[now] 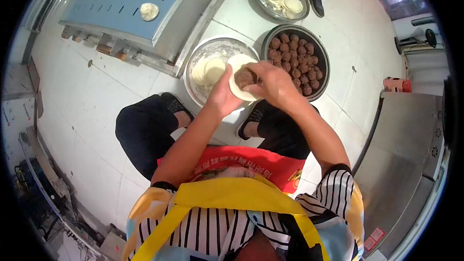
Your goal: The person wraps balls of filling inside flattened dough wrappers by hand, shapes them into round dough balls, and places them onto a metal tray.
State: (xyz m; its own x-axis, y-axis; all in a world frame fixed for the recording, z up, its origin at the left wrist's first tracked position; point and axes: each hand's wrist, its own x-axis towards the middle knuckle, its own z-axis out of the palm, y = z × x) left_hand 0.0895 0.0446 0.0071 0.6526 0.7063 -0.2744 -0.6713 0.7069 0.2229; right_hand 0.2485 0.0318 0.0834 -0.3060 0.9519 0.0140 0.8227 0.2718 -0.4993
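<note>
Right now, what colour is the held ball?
The ball is brown; the head view shows it best.

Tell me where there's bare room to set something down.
Bare floor lies between the pot of brown balls and the steel cabinet; the slotted blue surface is open left of two dough lumps. It's crowded around the left hand and right hand, by the floury bowl.

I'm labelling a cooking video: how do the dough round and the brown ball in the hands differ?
The dough round is pale, the brown ball dark; the round is flatter and wider than the ball. Both are in hand: the left hand holds the round, the right hand grips the ball.
</note>
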